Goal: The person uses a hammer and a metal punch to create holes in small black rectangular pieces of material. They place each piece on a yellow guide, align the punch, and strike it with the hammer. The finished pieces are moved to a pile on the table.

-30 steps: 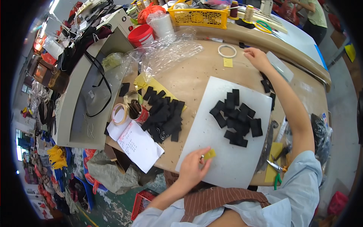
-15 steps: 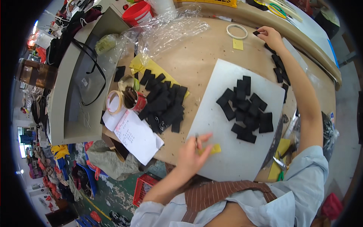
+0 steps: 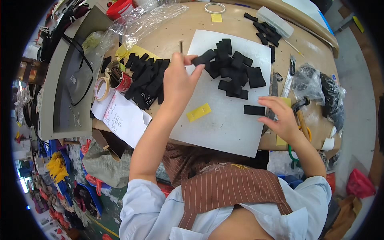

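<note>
My left hand (image 3: 176,80) has a thin dark rod (image 3: 181,47) sticking up from its curled fingers. Its thumb and forefinger reach the left edge of a heap of black fabric pieces (image 3: 232,72) on a white board (image 3: 224,138); whether they grip the outermost piece cannot be told. My right hand (image 3: 280,116) is at the board's right edge, thumb and forefinger spread around the end of a single flat black strip (image 3: 254,110). Between the hands lies a small yellow template (image 3: 199,112) with tiny holes.
Left of the board are another black heap (image 3: 150,76), a red tin (image 3: 123,82), a tape roll (image 3: 101,89) and a written notepad (image 3: 126,118). More black pieces (image 3: 267,33) lie beyond, near a clear box (image 3: 275,22). A utility knife (image 3: 289,76) and a hammer (image 3: 302,114) lie right.
My right hand has come back from the table's far right to the board's right edge, where a black strip now lies. My left hand has left the yellow template and moved up to the heap.
</note>
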### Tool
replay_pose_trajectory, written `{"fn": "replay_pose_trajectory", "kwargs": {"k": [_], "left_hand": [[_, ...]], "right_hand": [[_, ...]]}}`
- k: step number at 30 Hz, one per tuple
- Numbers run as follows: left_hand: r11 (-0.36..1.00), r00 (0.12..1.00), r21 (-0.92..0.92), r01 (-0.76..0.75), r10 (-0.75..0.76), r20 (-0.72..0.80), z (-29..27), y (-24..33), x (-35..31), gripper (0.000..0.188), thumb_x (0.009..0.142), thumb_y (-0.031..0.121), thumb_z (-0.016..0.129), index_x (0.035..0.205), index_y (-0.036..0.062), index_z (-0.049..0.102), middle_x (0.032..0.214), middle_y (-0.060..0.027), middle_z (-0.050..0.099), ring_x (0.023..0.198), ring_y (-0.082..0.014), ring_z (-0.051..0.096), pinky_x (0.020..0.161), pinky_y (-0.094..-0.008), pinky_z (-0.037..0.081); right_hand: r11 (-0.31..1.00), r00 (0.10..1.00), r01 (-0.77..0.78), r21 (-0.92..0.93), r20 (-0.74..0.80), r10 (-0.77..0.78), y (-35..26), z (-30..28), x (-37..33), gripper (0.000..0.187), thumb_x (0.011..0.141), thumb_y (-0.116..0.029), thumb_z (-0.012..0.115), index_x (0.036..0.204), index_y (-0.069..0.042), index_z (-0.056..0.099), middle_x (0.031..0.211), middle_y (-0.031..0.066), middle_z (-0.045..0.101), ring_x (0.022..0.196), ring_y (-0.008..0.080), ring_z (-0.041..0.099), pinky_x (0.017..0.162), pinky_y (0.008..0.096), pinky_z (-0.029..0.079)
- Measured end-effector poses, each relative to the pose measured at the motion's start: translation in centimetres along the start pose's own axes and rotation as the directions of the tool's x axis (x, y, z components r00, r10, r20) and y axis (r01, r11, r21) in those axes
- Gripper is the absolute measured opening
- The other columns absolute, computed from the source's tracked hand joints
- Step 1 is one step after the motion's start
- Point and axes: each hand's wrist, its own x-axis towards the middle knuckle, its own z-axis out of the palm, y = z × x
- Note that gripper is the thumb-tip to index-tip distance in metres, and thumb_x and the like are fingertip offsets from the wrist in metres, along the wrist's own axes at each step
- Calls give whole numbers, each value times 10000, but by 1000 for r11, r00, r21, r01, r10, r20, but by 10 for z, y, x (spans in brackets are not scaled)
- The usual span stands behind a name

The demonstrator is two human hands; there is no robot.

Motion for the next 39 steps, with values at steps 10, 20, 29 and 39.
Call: {"fn": "replay_pose_trajectory", "kwargs": {"k": [10,20,29,39], "left_hand": [[988,899,-30,-150,149,412,-17,36,-131,425,758,124,810,875,70,405,1186,-72,689,1077,-248,629,1033,-450,387],[994,960,-55,-94,105,260,-52,36,-146,543,734,149,848,842,93,319,1221,-124,674,1056,-231,647,1074,-451,322],[986,931,-98,-136,161,328,-33,39,-131,534,738,137,845,829,97,320,1119,-112,717,863,-190,660,1030,-378,308],[990,924,-32,-139,141,355,-13,28,-132,453,744,123,827,873,81,395,970,-6,721,769,-120,640,1015,-409,256]], "right_hand": [[998,994,-19,-62,-110,12,20,13,-19,377,733,-68,778,1093,-50,667,1097,91,683,1065,297,598,930,388,472],[993,998,24,115,-62,-17,-39,28,-16,430,692,-42,785,1103,-52,660,1023,89,674,969,288,599,854,364,487],[990,999,31,134,-38,-26,-45,50,-12,461,696,-63,787,1136,-66,650,1000,76,660,976,282,589,842,382,489],[991,990,135,0,31,-135,-29,49,2,535,665,-64,777,1176,-83,619,988,59,649,979,289,574,863,396,477]]}}
